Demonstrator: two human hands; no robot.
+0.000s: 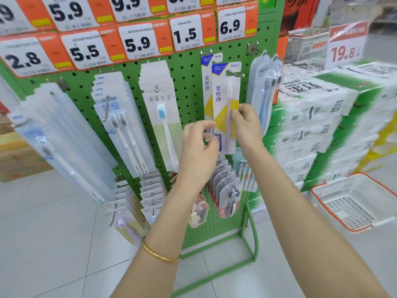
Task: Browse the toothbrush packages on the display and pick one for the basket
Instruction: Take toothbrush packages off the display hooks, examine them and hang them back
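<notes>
At the green perforated pegboard display [189, 82]: a pick under way, nothing in the basket yet.
Right hand [247, 123] pinches the white, yellow and blue carded toothbrush package [223, 100], apparently on its hook; left hand [197, 147] curls beside it, grip unclear; white orange-rimmed plastic basket [343, 188] stands well apart.

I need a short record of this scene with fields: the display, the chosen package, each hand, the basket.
display: green pegboard hung with toothbrush packs; price tags above
package: white-and-yellow toothbrush package, upright against the board
right hand: pinches the package's right edge
left hand: fingers curled at the package's lower left edge; grip unclear
basket: white, orange rim, low to the right of the display
</notes>
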